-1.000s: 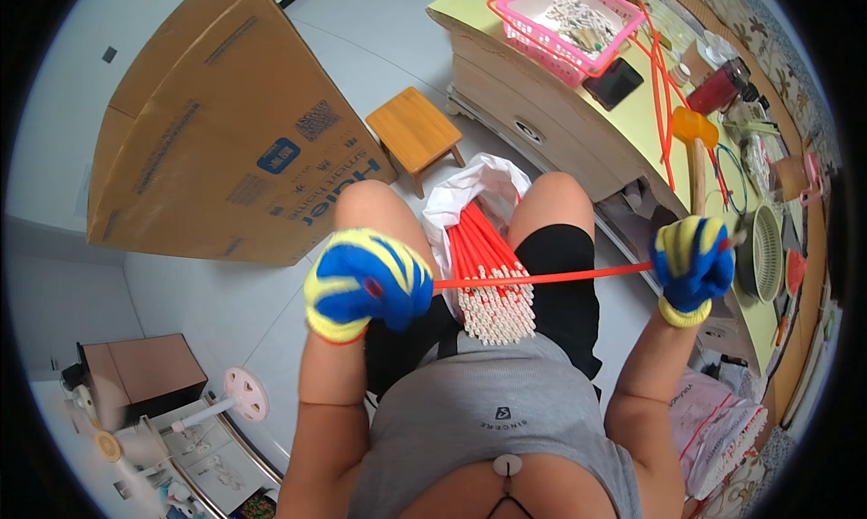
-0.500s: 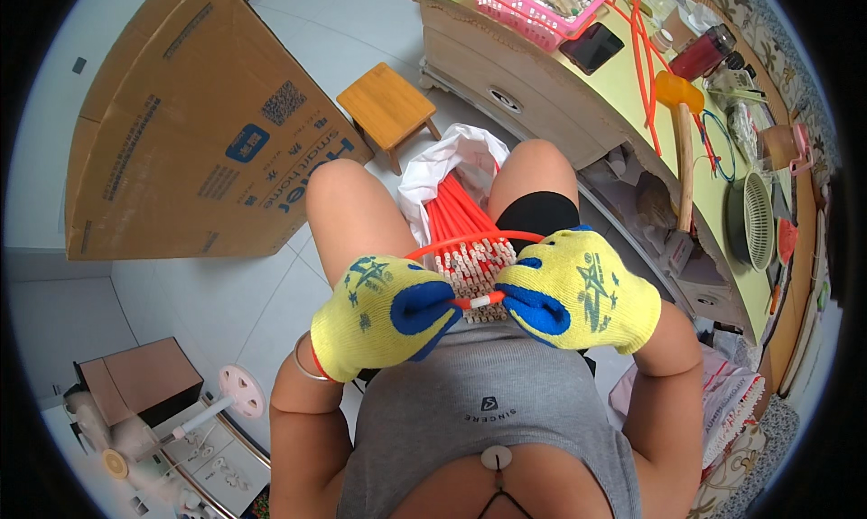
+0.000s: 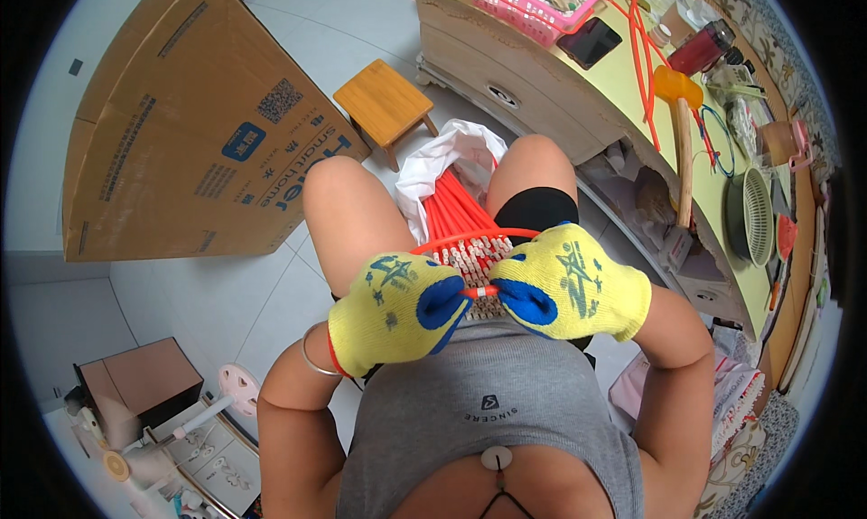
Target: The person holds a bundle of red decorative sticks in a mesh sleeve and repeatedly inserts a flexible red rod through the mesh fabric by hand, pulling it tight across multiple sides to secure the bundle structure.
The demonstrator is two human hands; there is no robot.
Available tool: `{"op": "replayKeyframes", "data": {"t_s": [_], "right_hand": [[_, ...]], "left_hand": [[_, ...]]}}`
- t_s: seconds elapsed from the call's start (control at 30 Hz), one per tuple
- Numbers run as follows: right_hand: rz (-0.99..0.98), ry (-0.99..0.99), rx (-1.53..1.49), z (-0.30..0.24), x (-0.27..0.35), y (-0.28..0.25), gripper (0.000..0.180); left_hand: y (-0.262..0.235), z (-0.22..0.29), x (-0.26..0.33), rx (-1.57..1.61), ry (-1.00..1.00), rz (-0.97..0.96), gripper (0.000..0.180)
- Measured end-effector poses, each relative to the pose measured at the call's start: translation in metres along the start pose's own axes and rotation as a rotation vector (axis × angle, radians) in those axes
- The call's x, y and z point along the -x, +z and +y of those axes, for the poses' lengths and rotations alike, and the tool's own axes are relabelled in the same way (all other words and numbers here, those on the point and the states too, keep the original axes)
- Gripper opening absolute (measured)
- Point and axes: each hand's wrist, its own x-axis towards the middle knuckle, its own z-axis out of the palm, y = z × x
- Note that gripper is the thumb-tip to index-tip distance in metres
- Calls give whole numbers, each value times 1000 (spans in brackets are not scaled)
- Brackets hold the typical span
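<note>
My left hand (image 3: 395, 310) and my right hand (image 3: 574, 286), in yellow gloves with blue palms, meet in front of my waist. Each is closed in a pinch on one end of a red tube (image 3: 470, 236), which arches in a loop above my fingers. Between the fingertips shows a small white connector (image 3: 482, 292) with red on both sides. Just beyond my hands, a bundle of red tubes (image 3: 449, 205) with many white-tipped ends leans between my thighs, inside a white bag (image 3: 420, 178). The gloves hide the gripped tube ends.
A wooden stool (image 3: 384, 101) and a large cardboard box (image 3: 194, 131) stand ahead and left. On the right, a green-topped table (image 3: 623, 86) holds a mallet (image 3: 679, 90), a phone (image 3: 590, 42), a pink basket (image 3: 524, 15), loose red tubes and a grey-green strainer basket (image 3: 751, 217).
My hands have drawn closer together, the left moving right. Less of the white connector shows between my fingertips, and the tube's loop has shifted slightly.
</note>
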Motion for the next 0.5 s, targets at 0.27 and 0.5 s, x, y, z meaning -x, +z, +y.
{"op": "replayKeyframes", "data": {"t_s": [0.27,0.5], "right_hand": [[-25,109,-286,21,-26,-9,51],[-86,298,3,102,6,15,47]], "left_hand": [[-8,-18,14,-208,101,63,25],[-247,-29,6,-1010,-188,577,32]]}}
